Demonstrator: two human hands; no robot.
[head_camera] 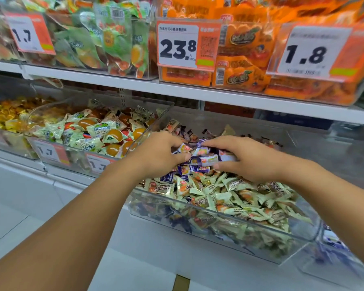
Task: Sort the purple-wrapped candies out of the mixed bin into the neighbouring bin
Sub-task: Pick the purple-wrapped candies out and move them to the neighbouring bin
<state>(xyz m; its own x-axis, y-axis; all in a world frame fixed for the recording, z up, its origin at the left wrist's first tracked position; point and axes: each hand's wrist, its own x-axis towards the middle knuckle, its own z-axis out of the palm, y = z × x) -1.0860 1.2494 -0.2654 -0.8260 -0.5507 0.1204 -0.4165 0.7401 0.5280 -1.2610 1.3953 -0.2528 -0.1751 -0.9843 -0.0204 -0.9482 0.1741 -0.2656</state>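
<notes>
Gripping a cluster of purple-wrapped candies (202,159) from both sides: left hand (158,153) fingers curled at left, right hand (243,157) fingers curled at right. Held above pale green-wrapped candies (235,198) in clear plastic mixed bin (219,229). Clear neighbouring bin (332,263) at near right.

Only one view: head cam sat on me, faced fwd and down, close over my hands (200,158) at the clear candy bin (219,222), shelves just behind.
</notes>
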